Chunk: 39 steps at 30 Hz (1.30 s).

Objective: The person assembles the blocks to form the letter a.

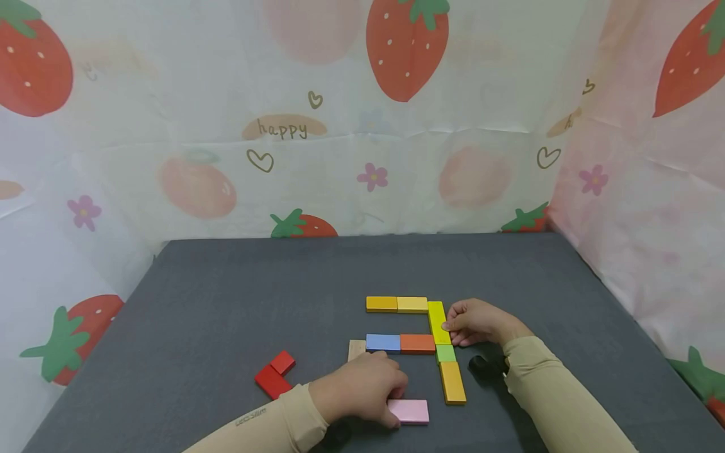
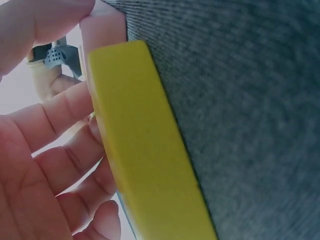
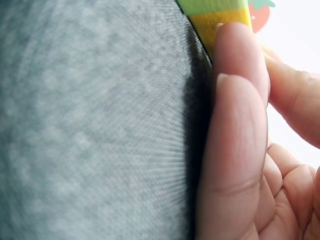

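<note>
My left hand (image 1: 362, 387) pinches the left end of a pink block (image 1: 411, 412) lying on the dark cloth. In the left wrist view, thumb and fingers sit on either side of that pink block, and a yellow block (image 2: 145, 140) lies closer to the camera; the hand hides it in the head view. At the right, my right hand (image 1: 481, 319) holds an upright-lying bright yellow block (image 1: 437, 322), thumb on its top and fingers along its right side. Below it, a light green block (image 1: 445, 353) and an amber block (image 1: 452, 382) continue the column.
Two yellowish blocks (image 1: 396, 305) make a top row meeting the column. A blue block (image 1: 383, 343) and an orange block (image 1: 417, 343) form a middle row, with a beige block (image 1: 356, 349) at its left. Red blocks (image 1: 273, 381) lie left on the grey tabletop (image 1: 238, 296).
</note>
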Motion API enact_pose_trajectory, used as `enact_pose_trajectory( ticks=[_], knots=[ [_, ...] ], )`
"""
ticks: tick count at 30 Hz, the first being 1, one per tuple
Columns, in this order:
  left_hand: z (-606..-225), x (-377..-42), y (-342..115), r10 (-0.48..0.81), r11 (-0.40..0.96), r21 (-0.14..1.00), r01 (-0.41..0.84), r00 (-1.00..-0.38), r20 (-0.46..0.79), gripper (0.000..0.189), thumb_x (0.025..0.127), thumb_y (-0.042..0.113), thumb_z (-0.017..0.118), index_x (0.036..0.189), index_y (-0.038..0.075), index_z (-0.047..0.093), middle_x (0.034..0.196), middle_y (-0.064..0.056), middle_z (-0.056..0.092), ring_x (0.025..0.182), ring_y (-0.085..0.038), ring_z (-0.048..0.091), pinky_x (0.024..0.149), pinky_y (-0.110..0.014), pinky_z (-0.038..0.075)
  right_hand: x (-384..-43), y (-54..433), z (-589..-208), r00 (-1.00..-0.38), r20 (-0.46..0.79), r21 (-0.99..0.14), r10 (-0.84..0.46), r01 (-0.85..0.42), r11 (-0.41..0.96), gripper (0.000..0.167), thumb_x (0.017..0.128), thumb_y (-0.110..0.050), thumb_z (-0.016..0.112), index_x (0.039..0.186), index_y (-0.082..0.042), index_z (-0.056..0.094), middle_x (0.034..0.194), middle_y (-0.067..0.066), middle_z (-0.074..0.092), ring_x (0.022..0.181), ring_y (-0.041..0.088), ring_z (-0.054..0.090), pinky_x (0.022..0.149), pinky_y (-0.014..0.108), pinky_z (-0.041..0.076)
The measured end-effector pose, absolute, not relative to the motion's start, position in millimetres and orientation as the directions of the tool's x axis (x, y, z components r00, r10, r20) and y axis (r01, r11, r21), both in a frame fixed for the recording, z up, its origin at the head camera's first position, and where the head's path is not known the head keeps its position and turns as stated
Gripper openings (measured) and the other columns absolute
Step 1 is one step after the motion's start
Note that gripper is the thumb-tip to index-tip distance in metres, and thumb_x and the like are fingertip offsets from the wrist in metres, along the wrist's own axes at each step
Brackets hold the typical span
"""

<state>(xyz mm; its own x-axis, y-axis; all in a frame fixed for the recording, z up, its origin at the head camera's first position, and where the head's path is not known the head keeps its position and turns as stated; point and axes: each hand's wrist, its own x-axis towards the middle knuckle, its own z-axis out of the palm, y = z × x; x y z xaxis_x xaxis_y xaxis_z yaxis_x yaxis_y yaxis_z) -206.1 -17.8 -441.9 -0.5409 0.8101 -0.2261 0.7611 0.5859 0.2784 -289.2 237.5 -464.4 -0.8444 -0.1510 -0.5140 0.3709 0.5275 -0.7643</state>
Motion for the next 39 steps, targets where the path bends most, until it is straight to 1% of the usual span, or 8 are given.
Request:
enact_pose_trajectory(
  ticks=[9,20,33,39],
  knots=[
    [-443,-207,-25,0.803,0.596,0.301,0.745,-0.552,-0.225,0.028,0.070,0.047,0.074,0.068,0.027,0.055,0.066,0.013,0.047,0.069,-0.005,0.041,0.057,-0.022,0.034,-289,236,-465,-0.851,-0.508,-0.764,-0.134,0.373,0.527,0.015,0.085,-0.018,0.064,0.080,-0.005,0.057,0.068,0.008,0.061,0.055,0.014,0.059,0.055,0.026,0.050],
    [-444,-209,-29,0.811,0.584,0.362,0.726,-0.538,-0.228,0.027,0.071,0.048,0.073,0.070,0.027,0.057,0.068,0.013,0.048,0.072,-0.005,0.042,0.059,-0.021,0.036,-289,236,-463,-0.845,-0.516,-0.762,-0.138,0.380,0.525,0.016,0.085,-0.018,0.065,0.082,-0.005,0.057,0.068,0.007,0.061,0.055,0.013,0.059,0.055,0.026,0.050],
    [-443,-207,-25,0.823,0.569,0.342,0.748,-0.520,-0.231,0.026,0.070,0.045,0.075,0.069,0.028,0.056,0.069,0.013,0.048,0.072,-0.004,0.041,0.060,-0.020,0.035,-288,237,-462,-0.842,-0.519,-0.761,-0.147,0.377,0.528,0.017,0.084,-0.020,0.065,0.083,-0.005,0.057,0.069,0.007,0.061,0.056,0.014,0.059,0.056,0.027,0.051],
    [-438,-207,-29,0.825,0.564,0.378,0.734,-0.517,-0.227,0.024,0.070,0.044,0.075,0.071,0.028,0.057,0.071,0.014,0.049,0.073,-0.003,0.041,0.060,-0.020,0.036,-288,236,-462,-0.840,-0.528,-0.754,-0.126,0.395,0.525,0.015,0.085,-0.018,0.065,0.082,-0.005,0.057,0.069,0.008,0.061,0.056,0.014,0.059,0.056,0.027,0.051]
  ],
)
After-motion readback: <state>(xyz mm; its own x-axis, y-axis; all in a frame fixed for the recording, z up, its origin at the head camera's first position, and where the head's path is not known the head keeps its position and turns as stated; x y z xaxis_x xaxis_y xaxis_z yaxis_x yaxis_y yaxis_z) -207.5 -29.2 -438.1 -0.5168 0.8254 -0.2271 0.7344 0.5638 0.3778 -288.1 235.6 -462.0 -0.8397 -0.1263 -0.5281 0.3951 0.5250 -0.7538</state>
